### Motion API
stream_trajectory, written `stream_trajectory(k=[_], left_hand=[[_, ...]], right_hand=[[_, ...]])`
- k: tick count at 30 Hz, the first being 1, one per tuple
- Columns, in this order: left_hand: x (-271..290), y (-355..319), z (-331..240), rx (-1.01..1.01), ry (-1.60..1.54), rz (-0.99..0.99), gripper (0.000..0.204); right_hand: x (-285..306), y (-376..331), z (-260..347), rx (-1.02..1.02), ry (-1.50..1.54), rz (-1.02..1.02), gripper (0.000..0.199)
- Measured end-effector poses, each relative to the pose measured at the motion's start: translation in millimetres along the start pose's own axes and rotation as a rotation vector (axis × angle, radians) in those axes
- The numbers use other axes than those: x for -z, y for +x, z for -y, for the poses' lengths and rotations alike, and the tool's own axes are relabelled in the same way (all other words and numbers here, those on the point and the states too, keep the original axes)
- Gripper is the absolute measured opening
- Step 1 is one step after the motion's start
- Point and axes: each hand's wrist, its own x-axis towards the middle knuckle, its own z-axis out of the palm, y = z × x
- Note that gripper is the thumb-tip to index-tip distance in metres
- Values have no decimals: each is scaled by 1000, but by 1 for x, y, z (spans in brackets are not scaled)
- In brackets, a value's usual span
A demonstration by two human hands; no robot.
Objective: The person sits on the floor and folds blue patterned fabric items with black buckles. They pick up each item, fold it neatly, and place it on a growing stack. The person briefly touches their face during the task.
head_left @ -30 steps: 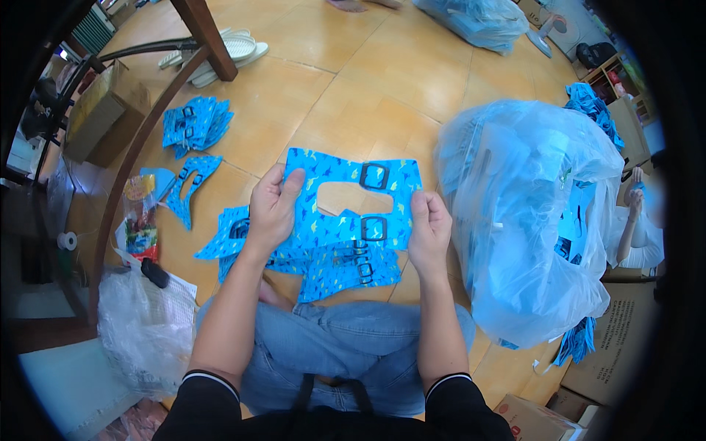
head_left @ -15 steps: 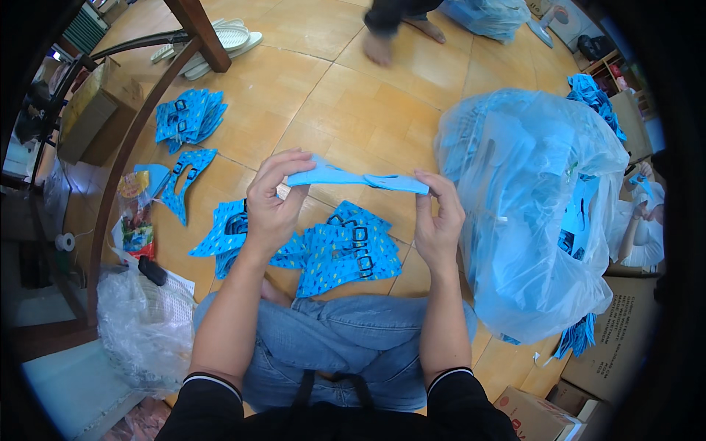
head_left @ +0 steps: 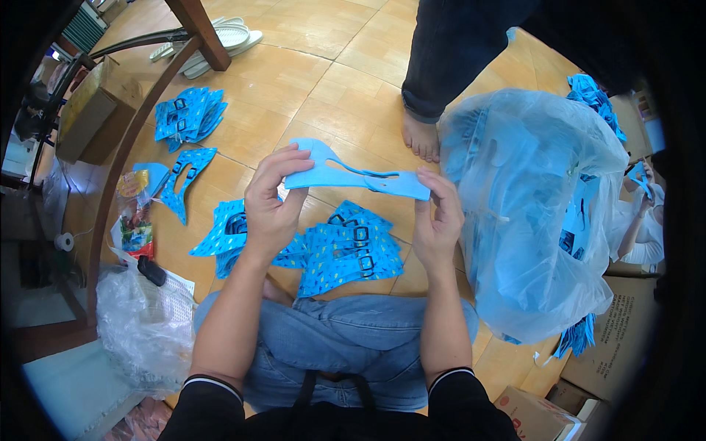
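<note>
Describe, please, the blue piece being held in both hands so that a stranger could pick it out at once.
Start at the big clear plastic bag on the right of the wooden floor; just left of it, the left hand and right hand hold a blue cut-out piece between them. Unlike the printed blue pieces on the floor beneath, it is raised and shows a plain side.

Bag (head_left: 529,220) right of pile (head_left: 323,246)

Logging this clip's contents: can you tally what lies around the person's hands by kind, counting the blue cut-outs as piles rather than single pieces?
Blue piece held by left hand and right hand: 1
Blue piles on floor: 3
Clear plastic bags: 2
Cardboard boxes: 3
Sandals: 1 pair
Total: 10
</note>
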Motion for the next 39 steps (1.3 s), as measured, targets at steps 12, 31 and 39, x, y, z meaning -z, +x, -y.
stream_trajectory(k=[12, 31, 39], left_hand=[[-17, -1, -6, 196, -71, -240, 38], [-23, -21, -18, 647, -707, 264, 40], [-28, -18, -11, 147, -33, 177, 53]], right_hand=[[-5, -9, 20, -536, 216, 501, 15], [-24, -22, 32, -566, 712, 534, 28], [-36, -29, 33, -830, 664, 548, 38]])
